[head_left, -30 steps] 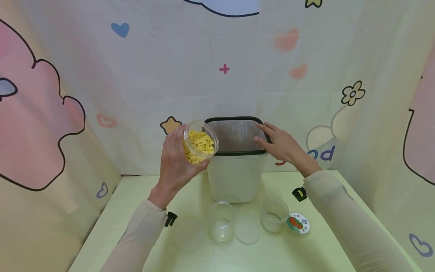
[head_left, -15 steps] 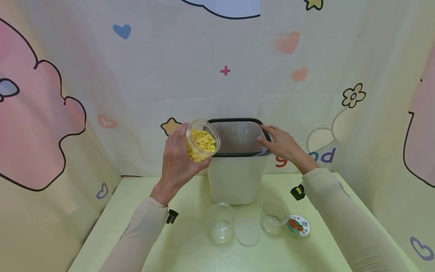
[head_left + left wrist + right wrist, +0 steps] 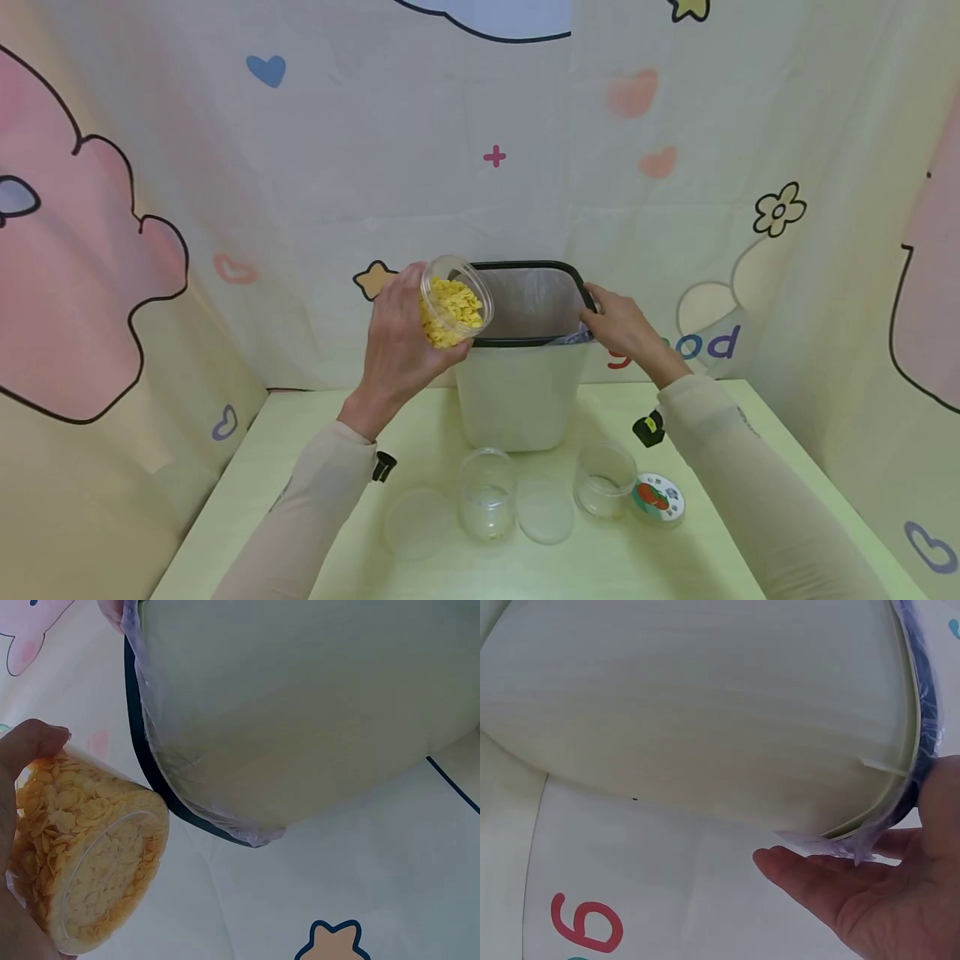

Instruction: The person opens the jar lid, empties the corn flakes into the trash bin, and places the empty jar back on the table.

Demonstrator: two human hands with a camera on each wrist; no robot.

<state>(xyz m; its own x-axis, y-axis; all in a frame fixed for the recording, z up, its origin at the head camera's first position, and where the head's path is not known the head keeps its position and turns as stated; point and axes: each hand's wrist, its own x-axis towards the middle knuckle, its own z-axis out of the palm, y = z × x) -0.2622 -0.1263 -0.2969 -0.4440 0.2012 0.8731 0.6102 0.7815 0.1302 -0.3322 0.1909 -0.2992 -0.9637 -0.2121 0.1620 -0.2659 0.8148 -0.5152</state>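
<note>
In the head view my left hand grips a clear plastic jar, tilted so its mouth faces right. Yellow cornflakes fill much of it. The left wrist view shows the jar's round base close to the bin's dark rim. A pale trash bin stands upright at the back, lined with a thin bag. On its right side, my right hand holds the rim. The right wrist view has the thumb at the rim and bag edge, with the fingers outside.
On the table, before the bin, stand two clear jars, one at the middle and one to its right. Two translucent lids lie among them, as does a round lid with a tomato print. A printed curtain hangs behind.
My left hand has brought the tilted jar slightly right and up, over the bin's left rim. The right hand has lowered from above the bin's right edge and taken hold of the rim.
</note>
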